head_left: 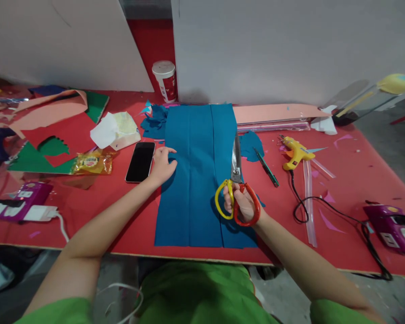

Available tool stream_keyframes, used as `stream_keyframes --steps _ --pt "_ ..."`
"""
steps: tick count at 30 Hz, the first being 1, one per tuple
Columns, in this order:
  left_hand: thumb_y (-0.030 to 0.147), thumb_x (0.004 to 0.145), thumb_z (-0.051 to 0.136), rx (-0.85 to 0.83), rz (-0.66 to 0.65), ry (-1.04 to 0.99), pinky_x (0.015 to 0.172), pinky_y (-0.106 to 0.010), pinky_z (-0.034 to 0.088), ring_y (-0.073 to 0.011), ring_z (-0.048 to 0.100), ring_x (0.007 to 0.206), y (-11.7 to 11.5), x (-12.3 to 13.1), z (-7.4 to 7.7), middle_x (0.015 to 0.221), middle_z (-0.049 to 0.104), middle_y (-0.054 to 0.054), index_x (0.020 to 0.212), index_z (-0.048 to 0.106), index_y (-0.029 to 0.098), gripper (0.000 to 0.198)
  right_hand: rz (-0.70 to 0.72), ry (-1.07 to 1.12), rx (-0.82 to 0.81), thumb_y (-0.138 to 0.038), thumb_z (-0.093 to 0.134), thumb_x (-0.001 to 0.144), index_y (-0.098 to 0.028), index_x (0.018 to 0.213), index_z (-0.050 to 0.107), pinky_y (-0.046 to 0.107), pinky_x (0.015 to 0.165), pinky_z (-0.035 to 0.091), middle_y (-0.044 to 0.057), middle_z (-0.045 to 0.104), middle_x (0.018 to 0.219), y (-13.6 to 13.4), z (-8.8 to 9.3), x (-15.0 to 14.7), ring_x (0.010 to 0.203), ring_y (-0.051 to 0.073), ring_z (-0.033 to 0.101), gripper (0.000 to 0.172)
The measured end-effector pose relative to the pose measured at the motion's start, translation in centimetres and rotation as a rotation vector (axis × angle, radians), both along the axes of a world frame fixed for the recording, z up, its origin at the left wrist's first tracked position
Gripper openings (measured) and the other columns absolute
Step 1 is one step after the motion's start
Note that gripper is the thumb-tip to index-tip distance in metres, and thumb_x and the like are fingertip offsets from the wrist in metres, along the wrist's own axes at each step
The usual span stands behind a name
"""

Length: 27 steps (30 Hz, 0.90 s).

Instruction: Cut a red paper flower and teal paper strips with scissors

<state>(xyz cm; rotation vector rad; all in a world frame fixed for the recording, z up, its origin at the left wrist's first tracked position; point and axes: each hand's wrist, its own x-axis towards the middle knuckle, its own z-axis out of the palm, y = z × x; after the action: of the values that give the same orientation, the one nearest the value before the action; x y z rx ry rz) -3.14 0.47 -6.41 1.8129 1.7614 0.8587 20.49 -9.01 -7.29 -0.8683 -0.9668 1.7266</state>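
A: Count on the bench (340, 180)?
B: One pair of scissors (236, 189), one phone (140, 162), one cup (164, 80), one glue gun (295, 153).
A: More?
B: One pen (266, 167), two purple boxes (29, 198) (389, 227), one blue sheet (192, 180).

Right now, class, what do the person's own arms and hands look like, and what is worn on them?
Both arms are bare below short green sleeves. The left hand and right hand wear no gloves, watch or visible rings.

The person wears a bright green shirt (195, 292) — short sleeves (54, 313) at the lower corners, forearms bare.
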Motion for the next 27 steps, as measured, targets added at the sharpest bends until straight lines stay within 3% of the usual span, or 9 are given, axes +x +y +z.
stream_keyframes --steps 4,8,14,20,27 --pt "0.009 0.065 0.049 -0.036 0.018 -0.011 0.1 -0.042 0.028 -0.0241 0.036 0.114 0.4 -0.1 0.1 0.107 0.041 -0.008 0.091 0.049 0.019 0.027 0.051 0.025 0.007 -0.036 0.069 0.067 -0.021 0.089 0.056 0.024 0.051 0.045 0.005 0.058 0.087 0.1 0.7 0.0 0.073 0.015 0.057 0.03" --pt "0.01 0.066 0.049 -0.061 0.027 -0.027 0.1 -0.041 0.028 -0.0243 0.035 0.116 0.6 -0.1 0.3 0.109 0.04 -0.009 0.093 0.049 0.018 0.028 0.102 0.065 0.022 -0.036 0.07 0.067 -0.025 0.098 0.055 0.025 0.062 0.049 0.006 0.051 0.108 0.1 1.2 0.2 0.102 0.021 0.049 0.036" --pt "0.011 0.066 0.049 -0.051 0.051 -0.052 0.096 -0.042 0.032 -0.0239 0.039 0.112 0.6 -0.1 0.5 0.111 0.041 -0.01 0.094 0.049 0.02 0.03 0.085 0.035 -0.054 -0.047 0.067 0.065 -0.024 0.103 0.053 0.026 0.056 0.052 0.008 0.049 0.109 0.4 0.8 0.3 0.107 0.026 0.047 0.046" --pt "0.012 0.065 0.05 -0.039 0.048 -0.077 0.09 -0.042 0.038 -0.0245 0.043 0.107 0.8 0.1 0.7 0.106 0.049 -0.009 0.098 0.051 0.02 0.034 0.078 -0.039 -0.012 -0.053 0.067 0.06 -0.022 0.109 0.05 0.029 0.054 0.051 0.01 0.053 0.106 0.4 0.8 0.3 0.106 0.029 0.047 0.061" --pt "0.012 0.066 0.05 -0.094 -0.051 -0.052 0.099 -0.042 0.034 -0.0251 0.046 0.112 1.1 0.1 1.1 0.118 0.049 -0.011 0.108 0.053 0.017 0.043 0.09 -0.051 0.03 -0.058 0.065 0.06 -0.023 0.113 0.049 0.029 0.06 0.05 0.012 0.049 0.116 0.4 0.9 0.6 0.11 0.028 0.045 0.065"
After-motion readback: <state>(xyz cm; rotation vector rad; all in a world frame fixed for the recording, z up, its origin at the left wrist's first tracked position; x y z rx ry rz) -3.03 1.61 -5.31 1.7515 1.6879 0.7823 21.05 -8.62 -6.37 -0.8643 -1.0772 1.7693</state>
